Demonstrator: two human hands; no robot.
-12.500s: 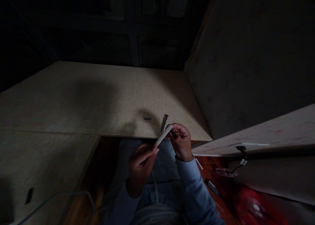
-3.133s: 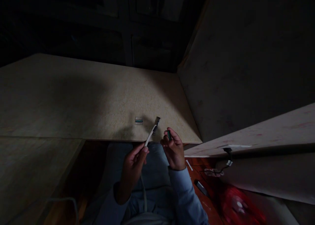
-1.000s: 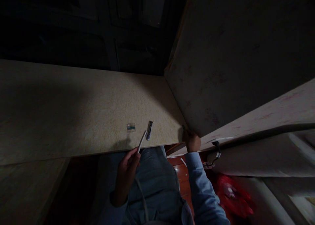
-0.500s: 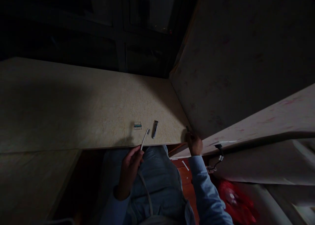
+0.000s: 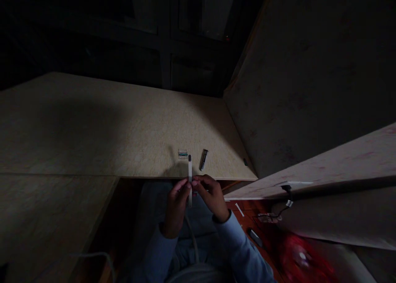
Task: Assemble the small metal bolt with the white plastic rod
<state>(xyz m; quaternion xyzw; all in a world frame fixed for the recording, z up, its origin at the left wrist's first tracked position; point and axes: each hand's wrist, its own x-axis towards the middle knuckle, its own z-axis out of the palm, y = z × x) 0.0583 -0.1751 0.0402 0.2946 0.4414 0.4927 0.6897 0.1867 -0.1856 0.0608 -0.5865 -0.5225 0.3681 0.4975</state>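
Observation:
A white toothbrush (image 5: 190,171) stands nearly upright in front of me at the table's front edge, its dark-bristled head pointing away. My left hand (image 5: 177,202) pinches its handle from the left. From the right, my right hand (image 5: 212,196) has its thumb and fingers closed on the same handle. Just beyond the brush head lies a small clear case (image 5: 182,154) with a teal strip inside. A razor (image 5: 203,159) with a dark handle lies to the right of it. Near the wall rests a small dark piece (image 5: 245,162), too dim to name.
The pale table (image 5: 139,130) meets a patterned wall (image 5: 293,89) on the right and dark window frames behind. Below right are a black cable (image 5: 283,211), a red plastic bag (image 5: 303,258) and a dark object (image 5: 255,237) on the reddish floor.
My right hand has left the small dark piece by the wall and come left to the toothbrush. The toothbrush has turned more upright, and the view has shifted slightly.

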